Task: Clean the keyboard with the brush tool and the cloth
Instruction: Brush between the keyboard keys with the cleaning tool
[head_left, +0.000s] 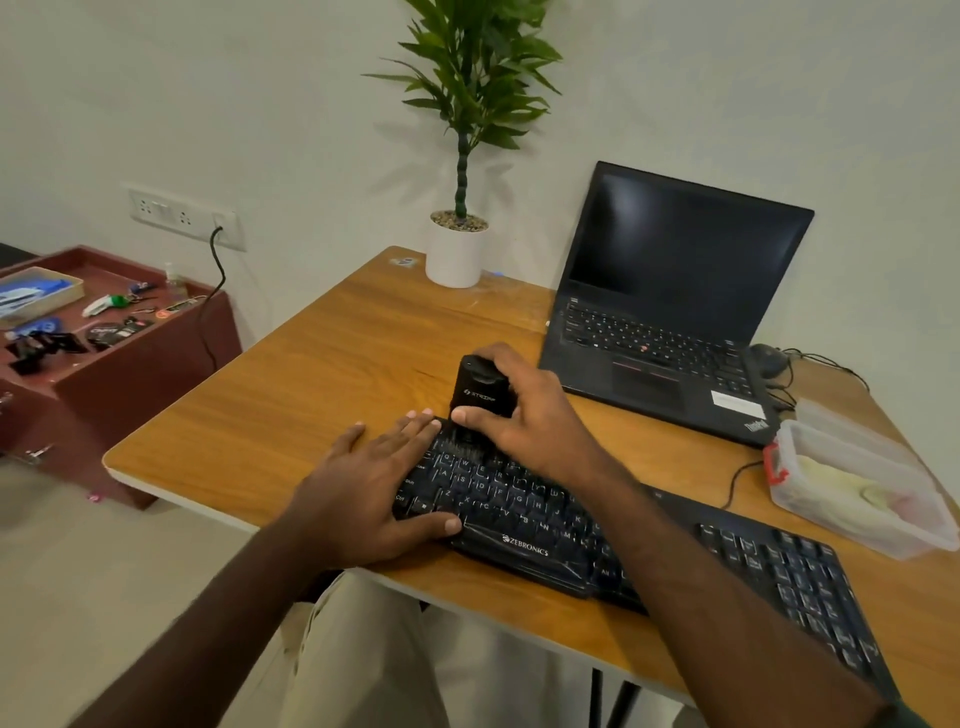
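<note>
A black Zebronics keyboard (530, 525) lies slanted across the wooden desk (311, 395). My right hand (524, 415) grips a black brush tool (480, 392) held upright, its bristles pressed onto the keys at the keyboard's far left corner. My left hand (374, 483) lies flat over the keyboard's left end, thumb along the front edge and fingers spread, holding it down. My right forearm hides the middle of the keyboard. No cloth can be made out for certain.
An open black laptop (670, 312) stands behind the keyboard, a potted plant (457, 254) at the desk's far edge, a mouse (769, 359) with cables and a clear plastic box (857, 483) at right. A maroon side unit (109, 338) with clutter stands left.
</note>
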